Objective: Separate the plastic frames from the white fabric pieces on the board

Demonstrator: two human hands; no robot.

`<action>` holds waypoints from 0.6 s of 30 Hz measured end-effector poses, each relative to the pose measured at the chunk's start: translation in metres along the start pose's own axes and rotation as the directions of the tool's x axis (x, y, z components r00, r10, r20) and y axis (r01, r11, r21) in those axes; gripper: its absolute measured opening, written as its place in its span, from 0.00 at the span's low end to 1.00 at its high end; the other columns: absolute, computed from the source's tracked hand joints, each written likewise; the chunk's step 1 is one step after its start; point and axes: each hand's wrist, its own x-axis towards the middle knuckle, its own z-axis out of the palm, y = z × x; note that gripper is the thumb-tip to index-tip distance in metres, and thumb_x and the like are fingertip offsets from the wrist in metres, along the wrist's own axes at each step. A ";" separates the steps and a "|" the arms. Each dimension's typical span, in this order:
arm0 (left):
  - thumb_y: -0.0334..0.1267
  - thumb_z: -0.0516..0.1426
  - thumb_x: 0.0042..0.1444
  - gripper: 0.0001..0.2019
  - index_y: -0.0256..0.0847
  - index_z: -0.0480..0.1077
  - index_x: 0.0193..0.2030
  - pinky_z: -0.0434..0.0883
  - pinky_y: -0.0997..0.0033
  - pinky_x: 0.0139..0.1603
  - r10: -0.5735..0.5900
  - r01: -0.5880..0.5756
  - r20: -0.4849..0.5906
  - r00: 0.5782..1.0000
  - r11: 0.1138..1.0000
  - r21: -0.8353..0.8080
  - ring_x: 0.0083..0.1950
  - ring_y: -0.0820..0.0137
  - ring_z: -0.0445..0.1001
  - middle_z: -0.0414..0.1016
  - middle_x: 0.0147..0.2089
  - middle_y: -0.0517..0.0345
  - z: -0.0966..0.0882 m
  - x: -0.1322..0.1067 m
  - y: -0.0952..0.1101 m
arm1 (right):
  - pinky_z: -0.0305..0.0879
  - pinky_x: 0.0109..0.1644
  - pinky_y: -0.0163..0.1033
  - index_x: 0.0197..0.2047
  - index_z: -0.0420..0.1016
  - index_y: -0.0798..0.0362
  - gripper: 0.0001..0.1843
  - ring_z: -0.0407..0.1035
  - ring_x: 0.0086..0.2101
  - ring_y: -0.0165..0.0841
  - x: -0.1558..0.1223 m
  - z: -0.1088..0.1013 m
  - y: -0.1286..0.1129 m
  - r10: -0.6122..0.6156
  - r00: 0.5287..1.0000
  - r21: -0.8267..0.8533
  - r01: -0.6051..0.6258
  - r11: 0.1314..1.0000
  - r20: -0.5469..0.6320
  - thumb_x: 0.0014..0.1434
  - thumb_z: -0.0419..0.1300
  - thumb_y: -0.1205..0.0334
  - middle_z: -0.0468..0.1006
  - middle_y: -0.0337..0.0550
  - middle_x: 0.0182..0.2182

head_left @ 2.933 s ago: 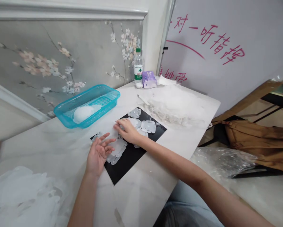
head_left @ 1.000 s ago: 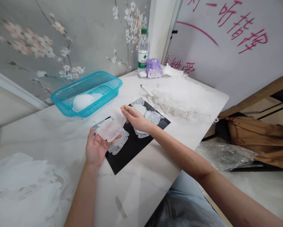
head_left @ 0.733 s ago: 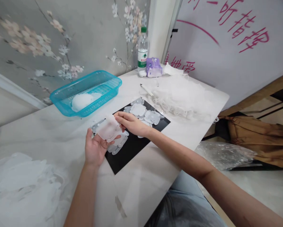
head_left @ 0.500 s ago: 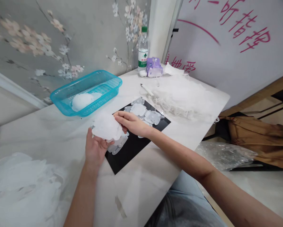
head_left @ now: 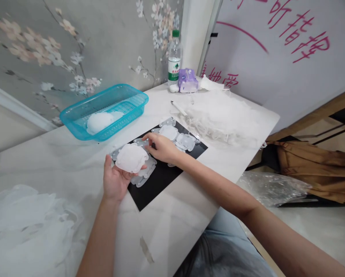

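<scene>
- White pad (head_left: 131,158), scalloped-edged and soft-looking, is lying flat across the left hand (head_left: 115,179), just above the black sheet's left corner.
- Left fingers (head_left: 136,173) are cupping under the pad, slightly curled, while the thumb (head_left: 107,163) is pressing up against its near edge — a light hold, palm up.
- Right hand (head_left: 161,148) is reaching over the black sheet (head_left: 156,188), fingers extended and only loosely spread, gripping nothing; the fingertips (head_left: 145,137) are touching or just above a clear plastic piece (head_left: 140,142).
- Other clear pieces (head_left: 186,142) are lying in a loose cluster on the sheet, some overlapping; one (head_left: 143,172) is partly under the pad's edge.
- Sheet is lying on a pale marble-patterned table (head_left: 60,175).
- Blue basket (head_left: 132,100) is standing left of the sheet, holding a white ball (head_left: 99,122).
- White looped heap (head_left: 223,117) is lying right of the sheet, a white stick (head_left: 178,108) at its edge.
- Water bottle (head_left: 174,57) and purple tissue pack (head_left: 188,80) are standing at the far corner.
- Sheer white heap (head_left: 31,227) is spreading over the near left of the table.
</scene>
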 end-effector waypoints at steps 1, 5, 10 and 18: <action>0.56 0.39 0.65 0.31 0.33 0.72 0.50 0.70 0.77 0.18 -0.001 0.001 0.004 1.000 1.000 0.001 0.31 0.62 0.80 0.80 0.35 0.46 0.000 0.000 0.000 | 0.58 0.36 0.35 0.53 0.68 0.55 0.17 0.68 0.37 0.32 0.000 -0.001 0.001 -0.018 0.998 -0.071 0.022 0.997 0.061 0.61 0.55 0.62 0.72 0.46 0.44; 0.56 0.39 0.65 0.31 0.33 0.73 0.48 0.70 0.77 0.18 -0.001 0.001 0.032 0.999 1.000 0.002 0.31 0.62 0.80 0.80 0.36 0.46 0.000 -0.001 0.001 | 0.59 0.34 0.36 0.54 0.70 0.53 0.17 0.69 0.38 0.33 -0.003 -0.002 0.002 -0.053 0.979 -0.229 0.099 0.968 0.199 0.63 0.53 0.60 0.69 0.49 0.51; 0.54 0.37 0.66 0.31 0.34 0.74 0.45 0.70 0.77 0.18 -0.006 0.006 0.044 0.999 1.000 0.001 0.30 0.63 0.80 0.81 0.38 0.46 0.000 0.000 0.002 | 0.56 0.30 0.36 0.47 0.73 0.53 0.14 0.70 0.36 0.32 -0.003 -0.002 -0.002 -0.088 0.973 -0.295 0.151 0.943 0.216 0.66 0.49 0.61 0.72 0.45 0.47; 0.54 0.37 0.66 0.31 0.34 0.74 0.46 0.70 0.77 0.18 -0.002 0.002 0.039 0.999 1.000 0.014 0.31 0.63 0.80 0.80 0.37 0.46 -0.001 0.000 0.000 | 0.57 0.30 0.37 0.45 0.72 0.54 0.12 0.70 0.38 0.33 -0.002 -0.003 -0.002 -0.068 0.975 -0.289 0.130 0.948 0.212 0.63 0.49 0.67 0.75 0.44 0.46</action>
